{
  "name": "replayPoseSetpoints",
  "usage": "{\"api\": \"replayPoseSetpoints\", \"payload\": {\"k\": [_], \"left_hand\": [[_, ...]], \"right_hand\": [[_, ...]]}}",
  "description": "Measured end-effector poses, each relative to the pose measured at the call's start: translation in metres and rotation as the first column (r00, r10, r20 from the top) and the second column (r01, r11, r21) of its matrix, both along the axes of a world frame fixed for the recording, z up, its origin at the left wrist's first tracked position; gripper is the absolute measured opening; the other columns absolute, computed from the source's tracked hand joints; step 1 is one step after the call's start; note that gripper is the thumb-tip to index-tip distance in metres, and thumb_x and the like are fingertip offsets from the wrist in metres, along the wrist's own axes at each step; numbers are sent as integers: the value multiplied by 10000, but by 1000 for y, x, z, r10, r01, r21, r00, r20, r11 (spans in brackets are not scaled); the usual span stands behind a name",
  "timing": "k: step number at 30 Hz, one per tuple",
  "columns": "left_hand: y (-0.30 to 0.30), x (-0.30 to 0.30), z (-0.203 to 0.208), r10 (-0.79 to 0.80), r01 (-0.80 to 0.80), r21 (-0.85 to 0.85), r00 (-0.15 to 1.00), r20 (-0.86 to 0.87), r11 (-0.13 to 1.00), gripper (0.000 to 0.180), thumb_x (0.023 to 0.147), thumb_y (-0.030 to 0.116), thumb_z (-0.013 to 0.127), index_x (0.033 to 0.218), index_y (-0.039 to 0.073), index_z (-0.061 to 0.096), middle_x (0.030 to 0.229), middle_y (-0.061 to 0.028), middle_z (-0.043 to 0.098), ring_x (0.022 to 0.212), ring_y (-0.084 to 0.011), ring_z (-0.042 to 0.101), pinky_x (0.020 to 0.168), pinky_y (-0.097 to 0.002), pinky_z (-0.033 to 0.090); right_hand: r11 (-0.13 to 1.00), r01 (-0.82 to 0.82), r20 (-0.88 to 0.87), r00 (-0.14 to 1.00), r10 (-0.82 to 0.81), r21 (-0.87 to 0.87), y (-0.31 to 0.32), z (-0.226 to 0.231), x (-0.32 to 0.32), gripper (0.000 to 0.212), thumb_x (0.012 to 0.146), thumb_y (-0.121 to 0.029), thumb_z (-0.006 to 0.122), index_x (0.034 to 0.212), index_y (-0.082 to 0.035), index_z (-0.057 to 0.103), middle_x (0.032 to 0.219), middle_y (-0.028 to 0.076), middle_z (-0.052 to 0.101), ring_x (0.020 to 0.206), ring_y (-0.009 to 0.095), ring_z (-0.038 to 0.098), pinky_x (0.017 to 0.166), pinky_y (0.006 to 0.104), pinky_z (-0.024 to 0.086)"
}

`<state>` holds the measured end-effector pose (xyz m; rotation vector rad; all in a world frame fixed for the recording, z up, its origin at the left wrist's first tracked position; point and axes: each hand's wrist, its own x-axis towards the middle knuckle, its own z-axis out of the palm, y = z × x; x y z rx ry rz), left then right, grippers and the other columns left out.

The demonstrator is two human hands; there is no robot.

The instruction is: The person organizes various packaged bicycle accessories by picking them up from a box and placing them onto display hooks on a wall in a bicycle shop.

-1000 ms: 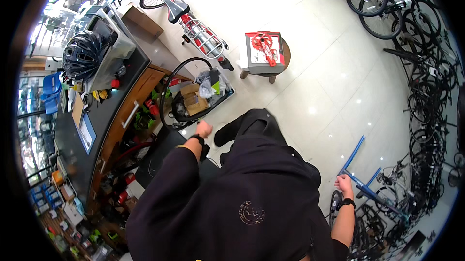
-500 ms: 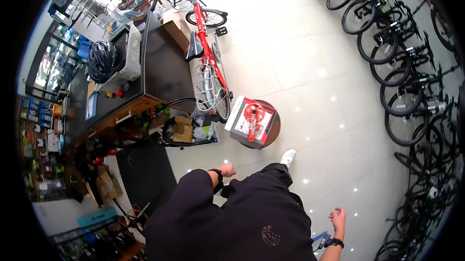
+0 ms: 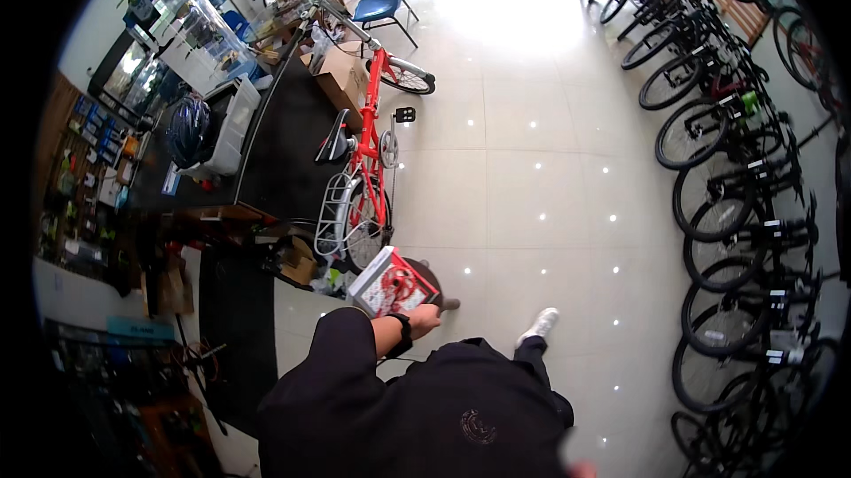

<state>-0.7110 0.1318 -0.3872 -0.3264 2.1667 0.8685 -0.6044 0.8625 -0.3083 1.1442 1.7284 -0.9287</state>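
Note:
My left hand (image 3: 424, 320) hangs loosely curled in front of me, a dark band on its wrist, and I see nothing in it. In the picture it overlaps the near edge of a red, white and grey box (image 3: 390, 290) printed with a bicycle crankset; whether they touch I cannot tell. The box lies on a round brown stool (image 3: 425, 276). Only a blurred bit of my right hand (image 3: 581, 470) shows at the lower edge, its fingers hidden. Just beyond the stool stands a red bicycle (image 3: 370, 154) with a silver rear rack.
A black-topped counter (image 3: 288, 137) runs along the left, carrying a grey bin (image 3: 232, 128) and a dark helmet (image 3: 188, 128). A cardboard box (image 3: 341, 79) sits between counter and bicycle. Past it is a blue chair (image 3: 381, 6). A long row of bicycles (image 3: 709, 203) lines the right side.
I have stepped forward, so the stool and box now sit closer and further left. My left hand has come beside them. My right hand has dropped to the lower edge.

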Motion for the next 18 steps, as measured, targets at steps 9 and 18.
{"api": "replayPoseSetpoints", "payload": {"k": [9, 18], "left_hand": [[68, -139, 80, 412, -412, 68, 911, 22, 909, 280, 784, 217, 562, 912, 2, 686, 837, -196, 679, 808, -323, 659, 738, -398, 507], [61, -228, 6, 463, -448, -117, 864, 197, 886, 348, 756, 312, 581, 823, -11, 693, 809, -220, 667, 785, -350, 652, 737, -427, 499]], "right_hand": [[797, -598, -460, 731, 504, -78, 25, -48, -495, 104, 788, 1, 516, 694, 23, 557, 538, 81, 519, 479, 177, 544, 413, 320, 441], [586, -804, -650, 390, 651, 104, -259, 5, -897, 241, 852, -98, 534, 1048, 41, 549, 737, 119, 618, 579, 174, 621, 482, 273, 472]]}}
